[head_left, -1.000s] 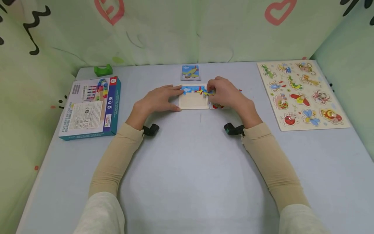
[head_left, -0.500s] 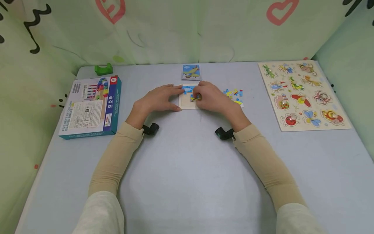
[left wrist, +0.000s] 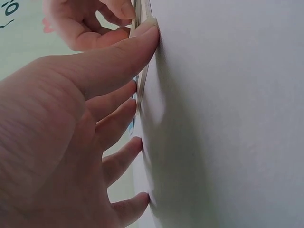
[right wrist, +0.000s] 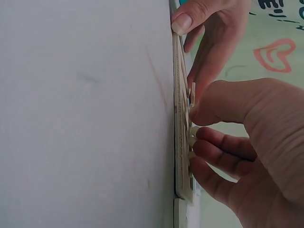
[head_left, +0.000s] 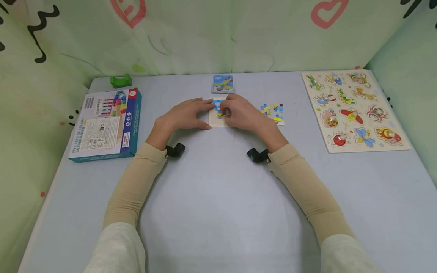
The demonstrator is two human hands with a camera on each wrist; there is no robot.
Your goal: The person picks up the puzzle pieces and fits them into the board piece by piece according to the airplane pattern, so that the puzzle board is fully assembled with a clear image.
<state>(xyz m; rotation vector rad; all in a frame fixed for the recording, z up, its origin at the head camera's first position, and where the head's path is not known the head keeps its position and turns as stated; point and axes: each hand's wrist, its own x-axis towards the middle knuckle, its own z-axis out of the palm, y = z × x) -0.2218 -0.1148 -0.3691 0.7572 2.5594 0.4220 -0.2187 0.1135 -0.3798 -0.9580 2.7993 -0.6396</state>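
A small wooden puzzle tray [head_left: 216,122] lies at the table's middle, with blue puzzle pieces along its upper side. My left hand [head_left: 184,115] rests at its left end, fingers spread and thumb at the near corner. In the left wrist view, the thumb [left wrist: 118,59] touches the tray's edge and the outer fingers touch the table. Over the tray, my right hand [head_left: 244,113] pinches a blue and yellow puzzle piece [head_left: 220,113]. The right wrist view shows that piece [right wrist: 193,92] tilted up from the tray. The right hand hides the tray's right half.
Joined or loose puzzle pieces [head_left: 273,110] lie right of the tray. Behind it is an airplane picture [head_left: 223,83]. A boxed bead set [head_left: 104,127] and a green plastic object [head_left: 121,81] are at left. An insect peg board [head_left: 355,110] lies at right.
My right hand has moved left from the tray's right end with the puzzle piece, uncovering the pieces at right. The left hand has stayed at the tray's left end.
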